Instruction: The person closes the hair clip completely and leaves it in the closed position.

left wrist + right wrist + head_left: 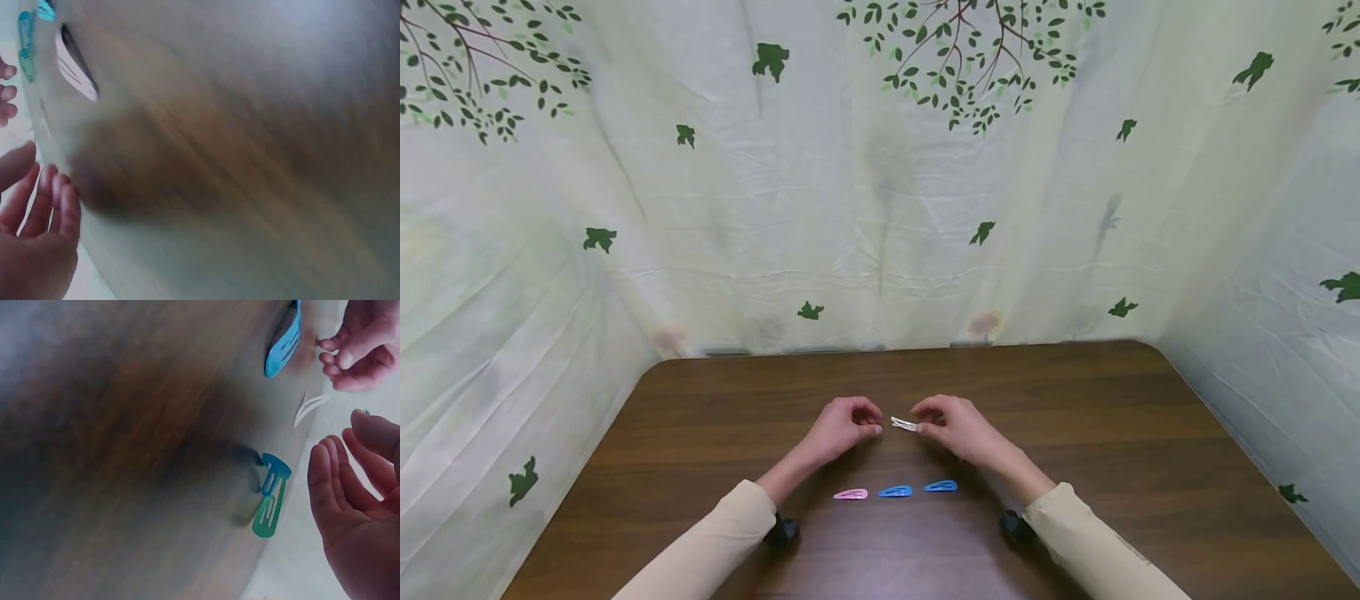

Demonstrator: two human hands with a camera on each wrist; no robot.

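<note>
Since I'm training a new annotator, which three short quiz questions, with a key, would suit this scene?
1. In the head view, how many blue snap hair clips lie in the row on the wood-grain table?
2. True or false: the white snap hair clip is part of that row.
3. Fill in: the row's leftmost clip is ____.

Key:
1. Two.
2. False; it is between the left hand and right hand, beyond the row.
3. The pink snap hair clip.

I see three clips (896, 492) lower-centre on the table (700, 442), another clip (904, 424) above them between left hand (844, 425) and right hand (961, 427).
</note>
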